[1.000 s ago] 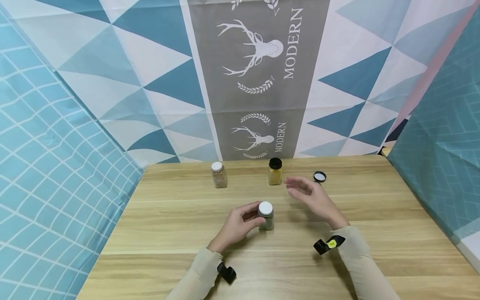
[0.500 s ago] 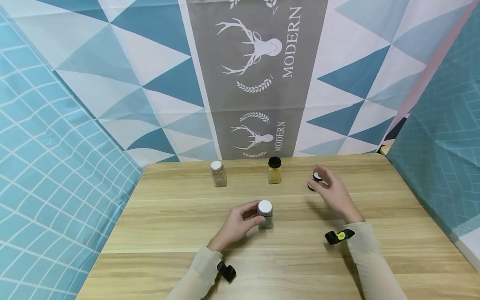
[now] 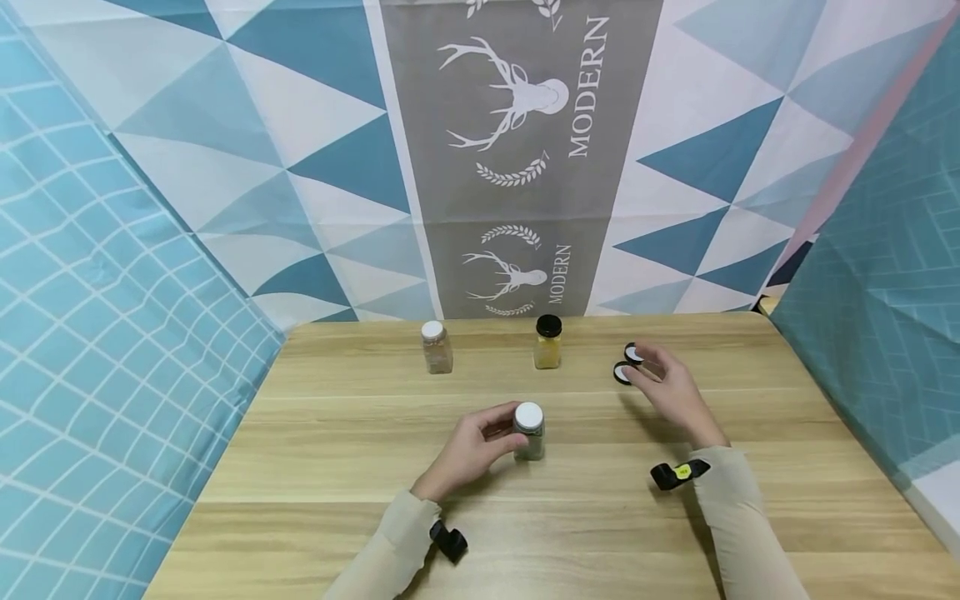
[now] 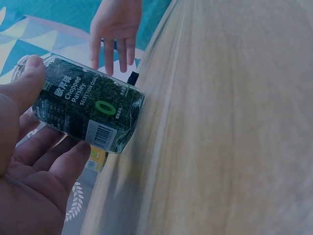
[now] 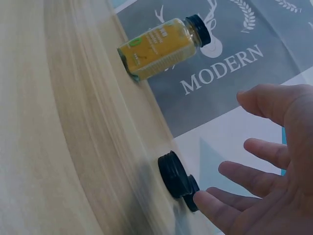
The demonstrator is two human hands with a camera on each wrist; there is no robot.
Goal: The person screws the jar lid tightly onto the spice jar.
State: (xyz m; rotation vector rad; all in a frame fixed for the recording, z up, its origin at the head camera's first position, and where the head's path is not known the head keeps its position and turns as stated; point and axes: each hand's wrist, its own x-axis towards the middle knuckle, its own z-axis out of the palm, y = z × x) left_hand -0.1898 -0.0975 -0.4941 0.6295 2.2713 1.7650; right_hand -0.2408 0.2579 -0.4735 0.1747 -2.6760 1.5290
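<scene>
My left hand (image 3: pixel 472 446) grips a small glass jar of chopped parsley (image 4: pixel 90 103), thumb on one side and fingers on the other. The jar (image 3: pixel 531 442) stands upright in the middle of the table, with a white top facing up. Over to the right, my right hand (image 3: pixel 671 396) hovers by two black lids, one lid (image 3: pixel 622 372) nearer and another lid (image 3: pixel 632 352) just behind it. Both lie with their white insides upward. In the right wrist view its spread fingers (image 5: pixel 252 178) hold nothing, with a fingertip close to the farther lid (image 5: pixel 192 193).
A jar of yellow powder (image 3: pixel 547 350) with a black lid stands near the back edge of the wooden table (image 3: pixel 337 467). Left of it is a jar with brownish contents (image 3: pixel 438 354) and a white top. Patterned cloths (image 3: pixel 517 192) hang behind and at both sides.
My right hand has moved rightward from beside the yellow jar to the black lids, then lowered slightly there. The left hand keeps its grip on the parsley jar, nearly unmoved.
</scene>
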